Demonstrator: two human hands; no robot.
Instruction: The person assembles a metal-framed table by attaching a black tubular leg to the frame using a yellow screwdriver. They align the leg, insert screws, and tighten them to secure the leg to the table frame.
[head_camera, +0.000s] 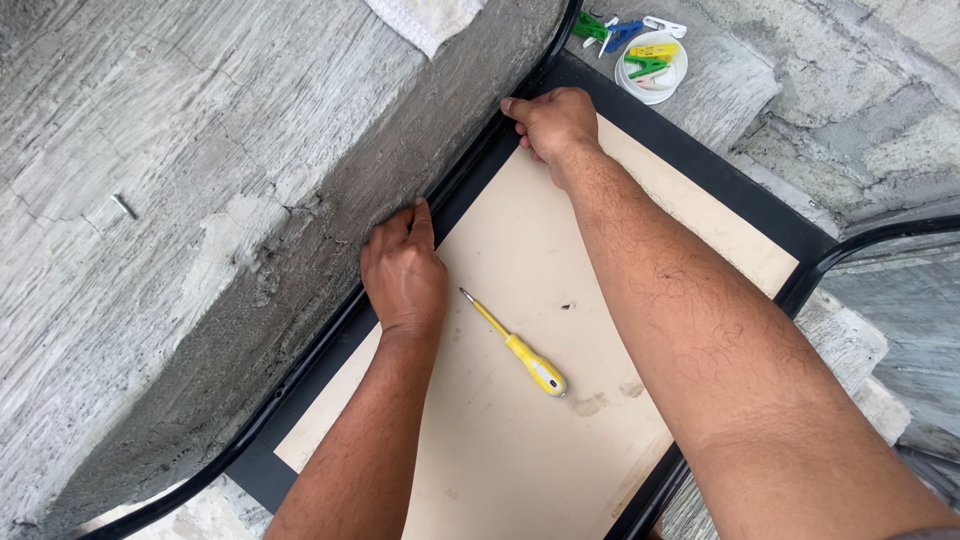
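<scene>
Pressing our left hand (403, 272) and right hand (553, 122) on the black frame edge (470, 175) of the beige board (520, 400), against the concrete ledge (250, 200) | both hands curled, fingertips on the edge, holding nothing | yellow screwdriver (515, 343) lies loose on the board between our forearms.

Fingertips of the right hand (552, 122) tucked out of sight over the black tube frame (330, 335). Fingertips of the left hand (402, 270) likewise lost against the concrete ledge (200, 230). White cloth (425, 18) cut off by the top edge. Beige board (520, 440) and frame cropped at the bottom edge, near corner unseen. Both forearms cropped at the bottom edge. Clips in the white dish (650, 70) too small to count. Small dark speck (567, 306) on the board impossible to identify.
</scene>
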